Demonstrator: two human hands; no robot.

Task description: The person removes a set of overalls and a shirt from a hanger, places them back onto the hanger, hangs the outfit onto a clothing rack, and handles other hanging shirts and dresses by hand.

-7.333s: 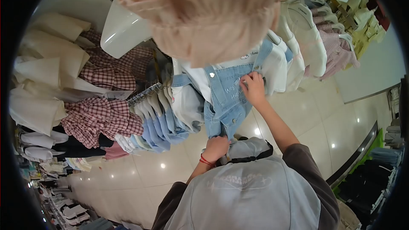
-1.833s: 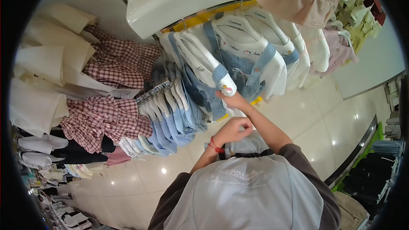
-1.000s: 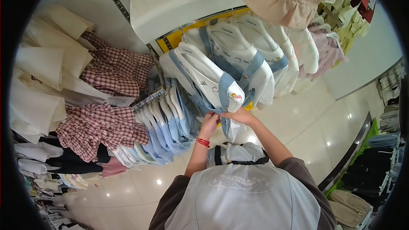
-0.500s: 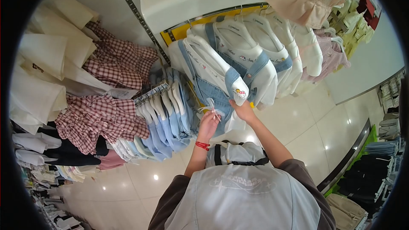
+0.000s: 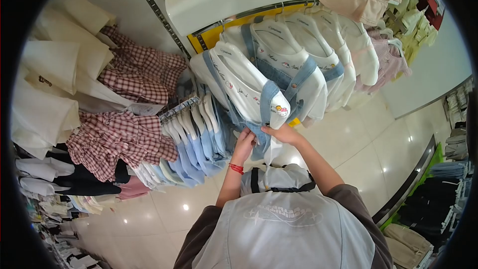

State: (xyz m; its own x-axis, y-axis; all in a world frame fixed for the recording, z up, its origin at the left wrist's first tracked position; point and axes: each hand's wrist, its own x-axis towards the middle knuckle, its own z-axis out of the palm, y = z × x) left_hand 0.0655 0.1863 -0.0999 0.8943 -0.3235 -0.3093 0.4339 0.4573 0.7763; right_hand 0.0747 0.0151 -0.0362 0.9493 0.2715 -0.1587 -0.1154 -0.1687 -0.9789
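Observation:
A white top with a light-blue denim pinafore over it (image 5: 231, 104) hangs on a white hanger (image 5: 223, 52) at the near end of the rail. Small embroidery and a cartoon patch decorate the top. My left hand (image 5: 244, 145), with a red cord on its wrist, is closed on the denim at the lower front. Beside it, my right hand (image 5: 283, 133) pinches the denim edge with thumb and fingers. A thin white ribbon (image 5: 269, 153) hangs down between the hands. The fingers partly hide the cloth they hold.
More white and denim outfits (image 5: 294, 65) hang behind on the wall rail (image 5: 259, 14). Blue shirts (image 5: 191, 154) on hangers and red checked dresses (image 5: 119, 137) are at the left. Folded dark clothes (image 5: 428, 204) fill shelves at the right, above a tiled floor (image 5: 348, 164).
Both hands have come together at the pinafore's front, the right moving slightly down and left. The ribbon bow that stood above my left hand no longer shows there. The garment's front has bunched up.

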